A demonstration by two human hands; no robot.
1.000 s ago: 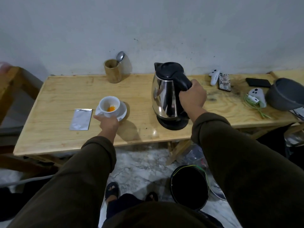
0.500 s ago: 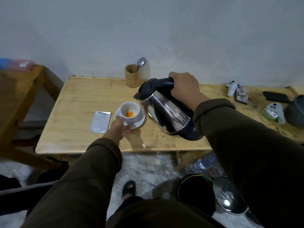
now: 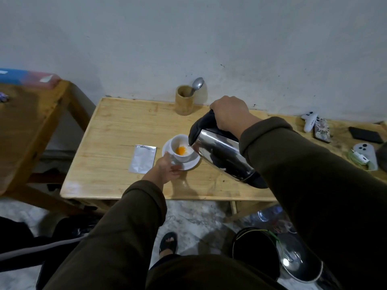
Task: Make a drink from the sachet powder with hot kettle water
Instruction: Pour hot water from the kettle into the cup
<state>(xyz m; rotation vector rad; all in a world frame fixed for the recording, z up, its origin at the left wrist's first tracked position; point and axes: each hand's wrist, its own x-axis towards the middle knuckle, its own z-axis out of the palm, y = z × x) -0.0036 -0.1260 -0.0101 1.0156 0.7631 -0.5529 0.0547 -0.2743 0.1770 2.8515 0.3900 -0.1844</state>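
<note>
Light plywood-topped wooden table (image 3: 117,130) stands against a scuffed grey-white wall (image 3: 188,38), on a marbled floor. On it, a white ceramic cup (image 3: 181,149) sits on a white saucer (image 3: 194,164); an orange heap of powder (image 3: 180,150) lies in the cup. A flat silver foil sachet (image 3: 143,158) lies just left of the saucer. The left hand (image 3: 167,168) grips the saucer's near edge. The right hand (image 3: 229,115) is clenched round the handle of a steel kettle with black lid (image 3: 222,155), tilted, spout over the cup. A bamboo holder (image 3: 183,100) at the wall contains a metal spoon (image 3: 196,84).

Dim, soft light; wide-angle bending at edges
</note>
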